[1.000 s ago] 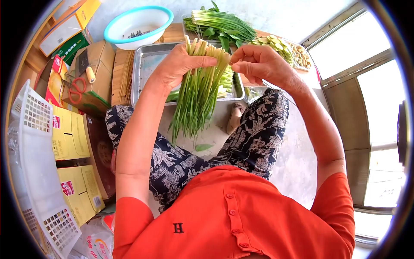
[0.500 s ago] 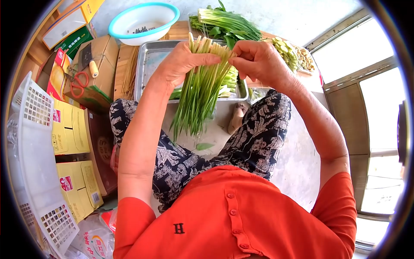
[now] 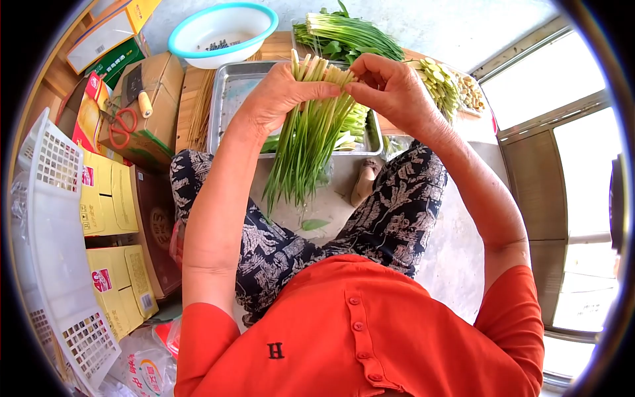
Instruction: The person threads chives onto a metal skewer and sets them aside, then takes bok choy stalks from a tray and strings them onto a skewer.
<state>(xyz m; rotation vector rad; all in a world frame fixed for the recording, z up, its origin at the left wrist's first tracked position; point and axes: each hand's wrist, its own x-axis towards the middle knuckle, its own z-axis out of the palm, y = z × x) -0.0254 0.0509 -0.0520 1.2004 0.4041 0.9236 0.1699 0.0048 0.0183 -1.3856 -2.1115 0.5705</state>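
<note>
A fanned row of green chives [image 3: 307, 135] hangs from my left hand [image 3: 281, 96], whose thumb presses across the pale stem ends near the top. The leaf tips dangle below, above the floor. My right hand [image 3: 390, 89] is at the right edge of the row, thumb and forefinger pinched together at the stem ends; whatever lies between those fingertips is too small to make out. Behind the chives, a metal tray [image 3: 228, 92] on the wooden table [image 3: 192, 89] bears more green stalks, partly hidden by the row and my hands.
A blue-rimmed basin [image 3: 223, 33] stands at the back left, with a bundle of green stems [image 3: 354, 36] at the back. Skewered slices [image 3: 436, 83] lie on the right. Scissors [image 3: 123, 128] and a knife [image 3: 137, 89] rest by a cardboard box [image 3: 159, 83]. A white plastic basket [image 3: 56, 231] stands left.
My right hand has shifted slightly left along the stem ends, its fingers now closer to the row. My left hand still grips the chives. The view has shifted slightly.
</note>
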